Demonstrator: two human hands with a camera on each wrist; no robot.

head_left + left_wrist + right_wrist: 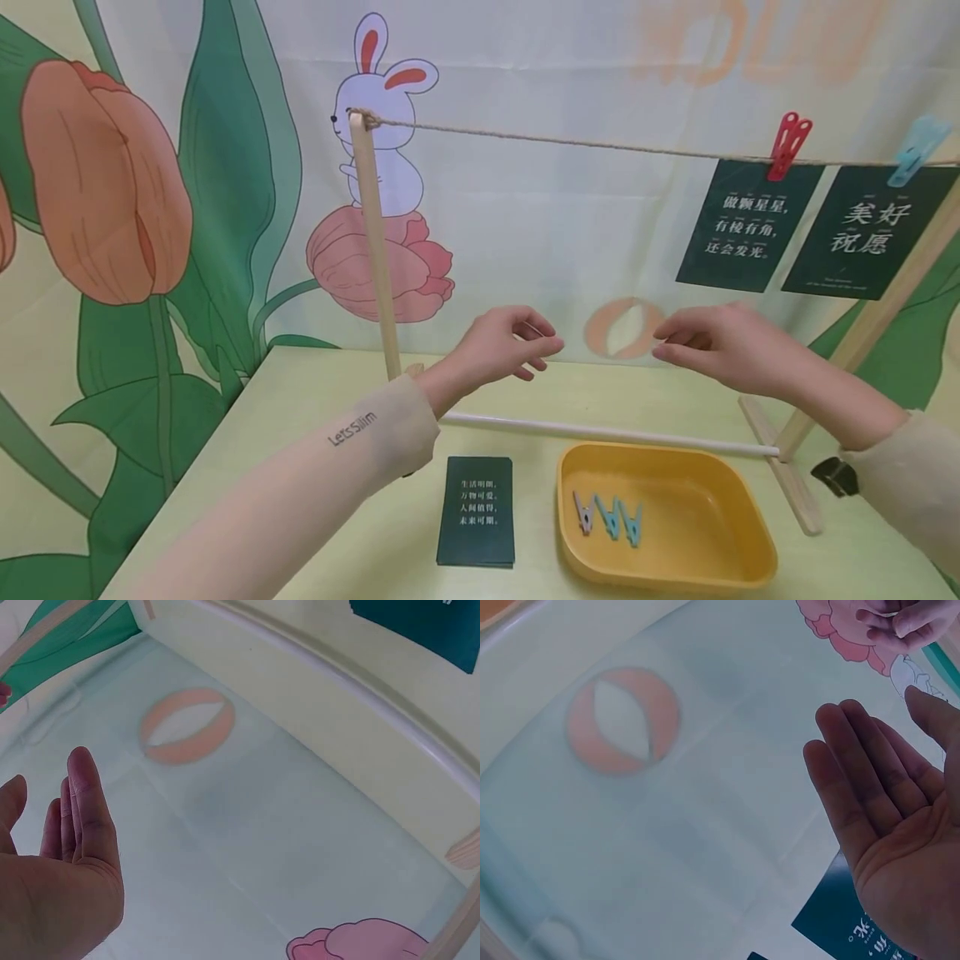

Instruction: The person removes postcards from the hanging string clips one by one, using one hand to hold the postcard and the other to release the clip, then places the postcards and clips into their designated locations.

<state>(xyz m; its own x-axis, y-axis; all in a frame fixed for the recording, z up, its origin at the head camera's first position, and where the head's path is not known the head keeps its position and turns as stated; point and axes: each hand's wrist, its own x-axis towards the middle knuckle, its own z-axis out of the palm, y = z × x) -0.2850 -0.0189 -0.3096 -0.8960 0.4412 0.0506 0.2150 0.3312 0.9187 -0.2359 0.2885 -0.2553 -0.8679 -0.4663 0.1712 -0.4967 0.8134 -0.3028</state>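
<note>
My left hand (504, 342) is in the air over the table, fingers loosely bent and holding nothing. Across from it, my right hand (731, 346) also hovers with relaxed fingers, its palm bare in the right wrist view. Near the right hand, two dark green cards hang from a twine line (540, 140): one card (750, 225) under a red clothespin (789, 147), the other card (870, 232) under a light blue clothespin (917, 152). Below the hands lie a stack of dark green cards (476, 542) and a yellow basin (697, 575) containing a grey clothespin (583, 513) and two blue clothespins (632, 523).
A wooden post (375, 225) carries the twine on the left, and a slanted wooden post (892, 325) stands at the right. A white rod (600, 431) runs low between them. Behind hangs a printed cloth (525, 250) with tulips and a rabbit.
</note>
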